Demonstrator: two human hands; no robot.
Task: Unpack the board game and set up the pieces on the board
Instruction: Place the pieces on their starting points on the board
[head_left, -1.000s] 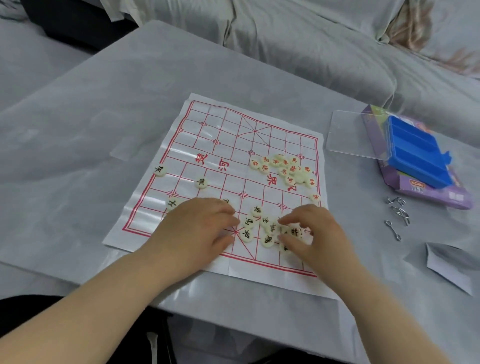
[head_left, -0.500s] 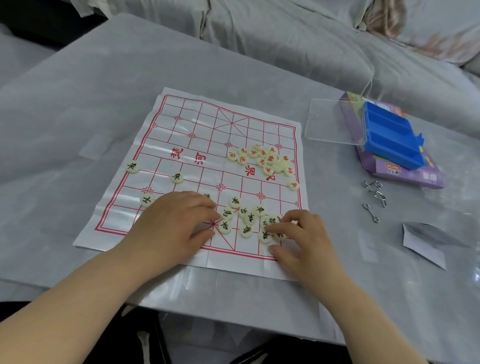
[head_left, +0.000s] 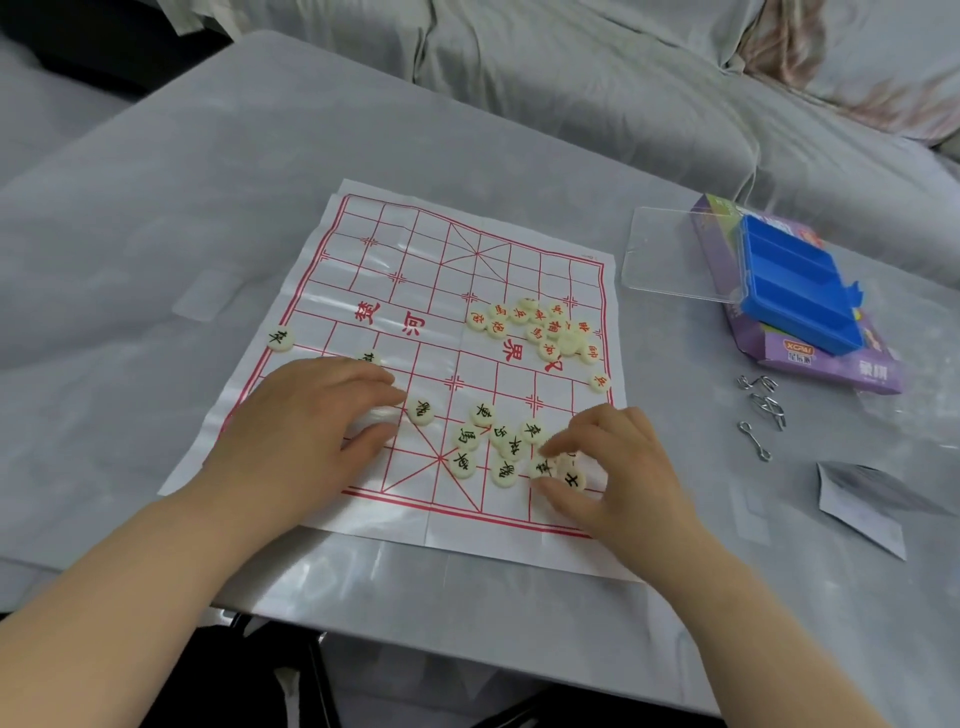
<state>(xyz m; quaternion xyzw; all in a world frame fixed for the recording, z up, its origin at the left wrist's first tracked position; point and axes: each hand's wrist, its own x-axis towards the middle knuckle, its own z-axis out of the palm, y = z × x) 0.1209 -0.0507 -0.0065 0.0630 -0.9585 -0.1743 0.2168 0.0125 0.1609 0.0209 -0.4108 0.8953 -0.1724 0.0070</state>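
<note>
A: Where did the paper board (head_left: 415, 291) lie?
B: Flat in the middle of the grey counter (head_left: 182, 208), its near border close to the counter's near edge.
A: And the pieces?
B: The red-lettered pieces (head_left: 540, 327) sat heaped by the board's right border, about halfway up. The black-lettered pieces (head_left: 493, 441) were scattered loose toward the board's near right corner, with a few apart on its left side.
A: What were the hands doing?
B: The left hand (head_left: 306, 421) rested palm down on the board's near left part, fingers loosely stretched and gripping nothing that showed. The right hand (head_left: 618, 467) had thumb and forefinger closed round a cream piece (head_left: 543, 467) at the right of the black cluster.
A: Anything else on the counter?
B: Toward its right edge a blue tray (head_left: 795, 291) sat on a purple box (head_left: 878, 371), with a clear lid (head_left: 670, 254) just to the left. Nearer the near edge, some metal rings (head_left: 761, 405) and a folded paper (head_left: 862, 504) lay apart
</note>
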